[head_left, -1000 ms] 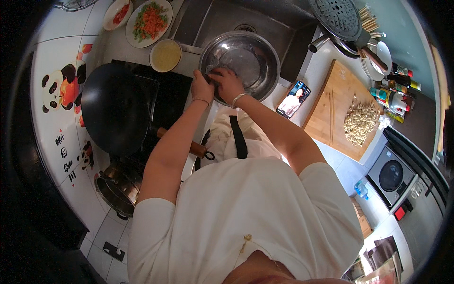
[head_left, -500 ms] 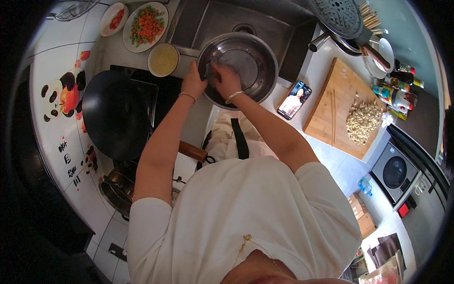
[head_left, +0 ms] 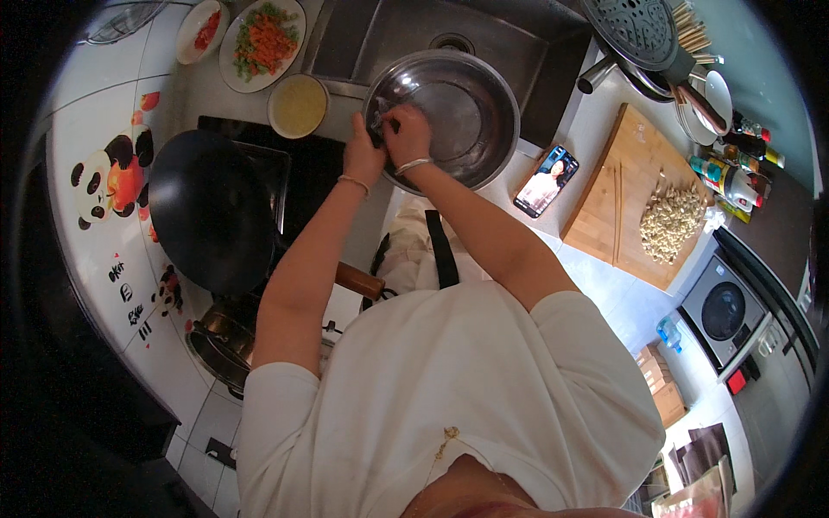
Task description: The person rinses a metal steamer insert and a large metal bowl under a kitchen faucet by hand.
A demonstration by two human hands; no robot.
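Note:
A wide stainless steel bowl (head_left: 466, 129) rests at the near edge of the sink. My left hand (head_left: 363, 154) is at its left rim, fingers closed around something small. Inside the bowl, close beside it, my right hand (head_left: 409, 136) has its fingers bent in a pinch at a small greyish, shiny piece (head_left: 380, 110). The kind of that piece is too small and dark to make out. Both hands hide part of the bowl's left side.
Left stand a black wok (head_left: 211, 211), a bowl of yellowish liquid (head_left: 298, 105), a plate of diced vegetables (head_left: 259, 47) and a dish of red pieces (head_left: 200, 33). Right lie a phone (head_left: 547, 180) and a cutting board (head_left: 596, 198) with chopsticks and chopped pale pieces (head_left: 672, 224).
The right fingers have drawn up into a tighter pinch near the left hand. The whole view has shifted slightly; the bowl sits a little further right in the picture.

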